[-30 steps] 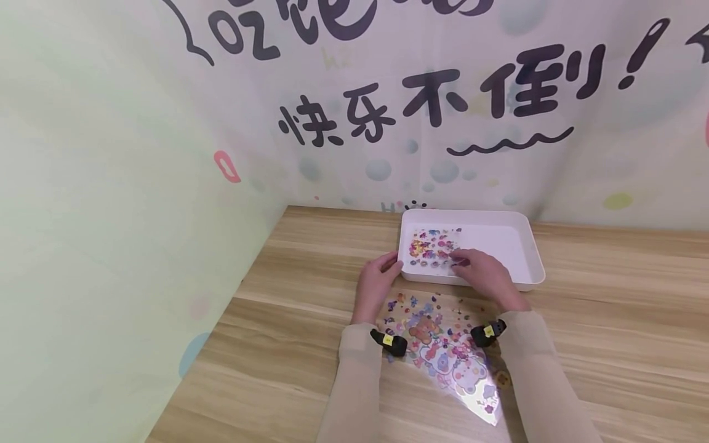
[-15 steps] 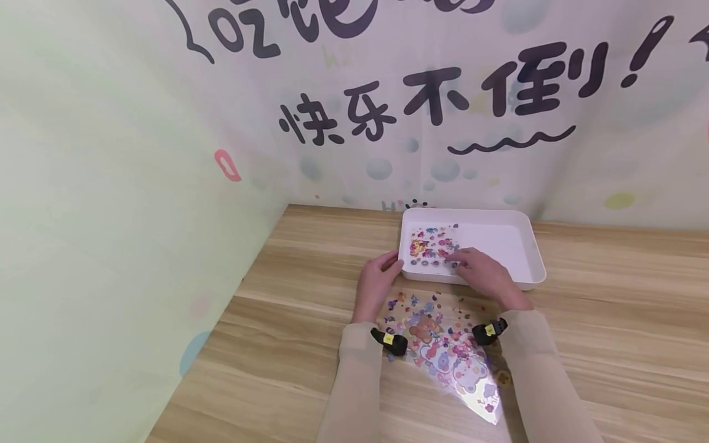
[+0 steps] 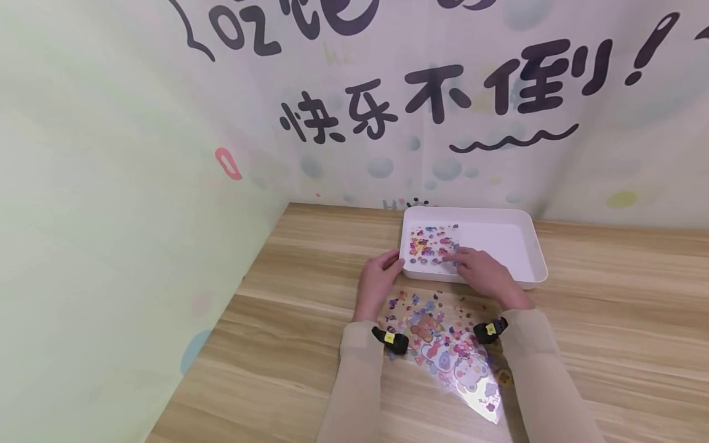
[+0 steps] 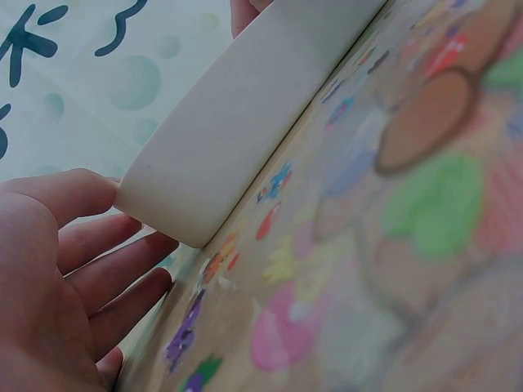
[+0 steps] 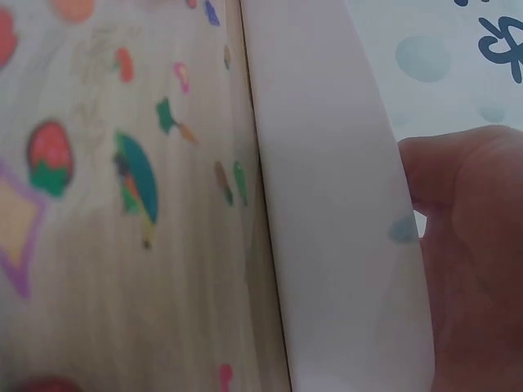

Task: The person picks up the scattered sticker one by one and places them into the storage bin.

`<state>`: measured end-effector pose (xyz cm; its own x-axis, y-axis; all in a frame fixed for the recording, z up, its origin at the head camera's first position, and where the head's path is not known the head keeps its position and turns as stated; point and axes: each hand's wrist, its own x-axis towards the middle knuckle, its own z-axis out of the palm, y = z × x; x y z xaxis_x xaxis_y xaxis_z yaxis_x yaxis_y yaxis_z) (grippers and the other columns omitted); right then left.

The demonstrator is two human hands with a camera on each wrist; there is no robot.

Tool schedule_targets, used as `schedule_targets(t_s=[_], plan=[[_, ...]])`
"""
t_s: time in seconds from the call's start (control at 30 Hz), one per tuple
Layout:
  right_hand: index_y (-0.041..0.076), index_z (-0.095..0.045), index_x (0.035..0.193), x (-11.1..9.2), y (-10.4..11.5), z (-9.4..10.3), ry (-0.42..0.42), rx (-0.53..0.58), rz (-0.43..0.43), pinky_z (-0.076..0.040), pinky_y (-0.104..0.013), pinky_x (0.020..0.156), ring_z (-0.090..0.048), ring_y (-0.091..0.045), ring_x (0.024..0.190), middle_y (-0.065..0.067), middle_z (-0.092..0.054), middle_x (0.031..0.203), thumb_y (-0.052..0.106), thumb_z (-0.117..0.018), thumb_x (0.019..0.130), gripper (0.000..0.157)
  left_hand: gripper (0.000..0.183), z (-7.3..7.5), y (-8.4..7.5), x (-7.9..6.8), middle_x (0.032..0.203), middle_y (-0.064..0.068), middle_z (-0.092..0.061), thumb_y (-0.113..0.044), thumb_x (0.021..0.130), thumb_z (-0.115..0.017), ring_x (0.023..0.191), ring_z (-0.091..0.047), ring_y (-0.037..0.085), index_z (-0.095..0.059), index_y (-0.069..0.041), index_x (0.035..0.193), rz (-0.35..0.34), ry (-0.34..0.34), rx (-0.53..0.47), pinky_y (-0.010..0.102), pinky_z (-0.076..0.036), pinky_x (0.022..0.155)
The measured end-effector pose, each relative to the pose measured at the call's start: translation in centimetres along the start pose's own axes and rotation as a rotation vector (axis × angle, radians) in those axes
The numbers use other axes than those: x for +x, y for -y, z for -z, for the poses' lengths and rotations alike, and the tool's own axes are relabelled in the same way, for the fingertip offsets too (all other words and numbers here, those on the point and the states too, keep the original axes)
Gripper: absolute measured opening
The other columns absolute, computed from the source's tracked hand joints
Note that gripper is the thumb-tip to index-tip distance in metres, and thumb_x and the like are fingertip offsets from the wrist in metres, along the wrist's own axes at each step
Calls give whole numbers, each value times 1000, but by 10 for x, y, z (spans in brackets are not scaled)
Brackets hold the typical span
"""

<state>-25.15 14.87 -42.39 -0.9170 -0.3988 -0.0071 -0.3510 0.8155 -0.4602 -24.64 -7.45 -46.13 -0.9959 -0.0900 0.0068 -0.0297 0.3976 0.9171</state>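
Note:
A white rectangular tray stands on the table with a colourful sticker sheet in its left part. My left hand is at the tray's front left corner. In the left wrist view its thumb touches the corner of the tray, and the other fingers reach along the end wall. My right hand reaches over the front rim, its index finger stretched onto the sheet's lower right part. In the right wrist view the tray wall hides the right fingertips.
A larger clear sheet with cartoon stickers lies on the wooden table in front of the tray, under my wrists. Behind the tray hangs a printed cloth with dark lettering; another pale wall covering borders the table's left side.
My right fingertips have shifted slightly left over the sticker sheet, the index finger now stretched out further. The left hand stays at the tray corner.

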Motion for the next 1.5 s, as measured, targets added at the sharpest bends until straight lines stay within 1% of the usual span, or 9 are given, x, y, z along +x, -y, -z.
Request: schedule_targets(t_s=[0.37, 0.57, 0.67, 0.93, 1.03, 1.17, 1.23, 1.4, 1.5], plan=[[11, -60, 117, 0, 0, 0, -3, 20, -32, -29, -56, 95, -29, -44, 122, -25, -35, 134, 12, -44, 91, 31, 32, -1, 1, 0, 104, -19, -61, -40, 85, -57, 100, -54, 2, -58, -31, 115, -11, -3, -5, 35, -17, 106], [8, -56, 121, -1, -1, -1, -23, 0, -66, -33, -56, 92, -35, -42, 118, -22, -40, 132, 19, -44, 92, 33, 33, 0, 0, 0, 105, -18, -61, -40, 85, -57, 100, -54, 2, -58, -30, 116, -14, -6, 13, 32, -14, 107], [7, -52, 125, -2, -1, -2, -19, 0, -86, -29, -58, 94, -31, -43, 121, -22, -38, 133, 23, -43, 93, 37, 34, 0, -1, 0, 105, -17, -61, -39, 85, -57, 100, -54, 1, -58, -29, 117, -25, -12, 32, 30, -5, 108], [7, -48, 128, -1, -3, -3, -19, 1, -97, -26, -58, 96, -28, -42, 123, -21, -36, 135, 26, -42, 94, 40, 34, 0, 0, 1, 105, -18, -61, -40, 85, -56, 99, -54, -1, -58, -29, 117, -29, -13, 28, 29, -5, 108], [7, -47, 129, 0, -4, -4, -23, 8, -106, -27, -58, 95, -29, -41, 123, -20, -36, 135, 27, -42, 93, 41, 34, 0, 0, 0, 105, -17, -61, -39, 85, -57, 98, -54, 0, -58, -29, 117, -18, -9, 4, 27, -22, 104], [7, -47, 129, 1, -4, -5, -32, 26, -123, -28, -58, 94, -29, -40, 123, -18, -37, 135, 28, -43, 93, 42, 32, -1, 1, 1, 105, -17, -61, -38, 84, -58, 98, -54, 1, -58, -30, 115, 0, -2, -37, 24, -42, 88], [7, -47, 129, 1, -4, -5, -40, 41, -134, -29, -59, 94, -30, -40, 123, -18, -38, 135, 28, -44, 93, 41, 32, 0, 1, 1, 105, -17, -61, -38, 84, -58, 98, -54, 1, -58, -30, 116, -2, -5, -35, 26, -38, 93], [8, -50, 126, 1, -4, -5, -71, 90, -176, -31, -58, 92, -33, -39, 121, -17, -42, 132, 26, -46, 91, 39, 35, 0, 1, 1, 105, -18, -61, -39, 84, -58, 100, -54, 2, -58, -28, 117, -20, -14, 4, 33, -10, 108], [7, -51, 125, 0, -4, -5, -80, 106, -190, -31, -58, 91, -35, -39, 120, -18, -43, 131, 26, -46, 91, 39, 35, 0, 2, 1, 105, -19, -61, -40, 84, -57, 101, -54, 2, -58, -29, 117, -18, -10, 10, 35, -6, 108]])
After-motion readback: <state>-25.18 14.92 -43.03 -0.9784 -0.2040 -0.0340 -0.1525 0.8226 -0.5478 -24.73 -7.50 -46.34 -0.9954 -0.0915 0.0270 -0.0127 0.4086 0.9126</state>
